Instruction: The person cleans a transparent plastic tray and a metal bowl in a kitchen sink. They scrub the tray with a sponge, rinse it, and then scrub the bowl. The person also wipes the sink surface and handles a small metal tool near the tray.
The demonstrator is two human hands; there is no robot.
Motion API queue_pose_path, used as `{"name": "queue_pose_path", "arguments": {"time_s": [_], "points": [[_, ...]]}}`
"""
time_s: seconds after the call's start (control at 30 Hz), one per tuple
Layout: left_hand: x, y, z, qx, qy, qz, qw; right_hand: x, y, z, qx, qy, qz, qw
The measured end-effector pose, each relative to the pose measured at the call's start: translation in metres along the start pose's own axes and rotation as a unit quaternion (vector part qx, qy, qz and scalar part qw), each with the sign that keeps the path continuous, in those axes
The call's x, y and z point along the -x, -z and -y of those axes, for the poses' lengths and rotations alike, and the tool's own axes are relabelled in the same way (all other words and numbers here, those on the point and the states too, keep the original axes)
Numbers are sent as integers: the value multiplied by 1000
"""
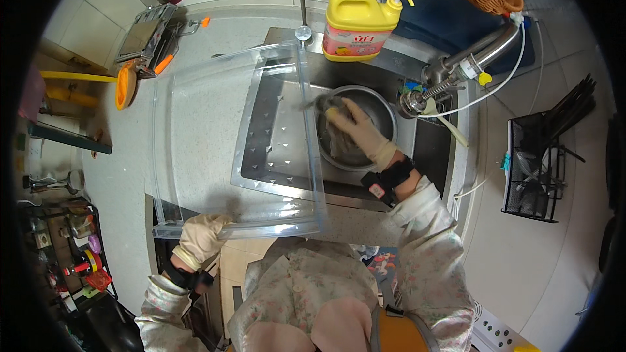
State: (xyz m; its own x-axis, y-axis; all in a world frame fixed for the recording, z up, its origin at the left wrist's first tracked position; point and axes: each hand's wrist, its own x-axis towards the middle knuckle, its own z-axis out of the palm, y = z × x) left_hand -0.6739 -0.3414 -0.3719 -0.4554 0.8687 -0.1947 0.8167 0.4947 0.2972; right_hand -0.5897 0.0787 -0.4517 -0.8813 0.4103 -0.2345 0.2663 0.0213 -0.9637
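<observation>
A clear plastic drawer (205,107) lies tilted across the counter and the left part of the steel sink (281,88). My left hand (203,237), in a pale glove, grips the drawer's near wall at its left part. My right hand (359,127), gloved too, is over a steel bowl (389,107) standing in the sink. Its fingers hold a wet greyish cloth (340,137), blurred by motion, which hangs down into the bowl. The upper end of the cloth is close to the drawer's right edge.
A yellow detergent pump bottle (362,24) stands behind the sink. The faucet (415,102) reaches in from the right, near a pale green-handled utensil (447,124). A cut piece of pumpkin (125,87) and a metal rack (146,39) sit at back left. A black mesh utensil holder (530,176) stands at right.
</observation>
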Motion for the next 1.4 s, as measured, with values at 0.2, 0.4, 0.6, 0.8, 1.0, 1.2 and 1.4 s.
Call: {"name": "queue_pose_path", "arguments": {"time_s": [0.2, 0.4, 0.6, 0.8, 1.0, 1.2, 1.4], "points": [[13, 5, 24, 34, 31, 17, 999, -14, 31, -14, -167, -37, 51, 984], [23, 7, 64, -65, 19, -5, 998, -6, 33, -15, -93, -54, 60, 992], [21, 17, 91, -99, 67, 22, 993, -1, 35, -12, -31, -80, 93, 992], [-14, 69, 1, -56, 89, 72, 992, 6, 34, -14, 21, -31, 50, 998], [-137, 41, -129, 178, -91, -197, 960, 34, 15, 9, 64, 65, 141, 986], [-182, 12, -141, 400, 61, -46, 913, 67, 5, 19, 65, 85, 152, 983], [-170, 3, -152, 306, -12, -73, 949, 85, 12, -2, 24, 31, 107, 994]]}}
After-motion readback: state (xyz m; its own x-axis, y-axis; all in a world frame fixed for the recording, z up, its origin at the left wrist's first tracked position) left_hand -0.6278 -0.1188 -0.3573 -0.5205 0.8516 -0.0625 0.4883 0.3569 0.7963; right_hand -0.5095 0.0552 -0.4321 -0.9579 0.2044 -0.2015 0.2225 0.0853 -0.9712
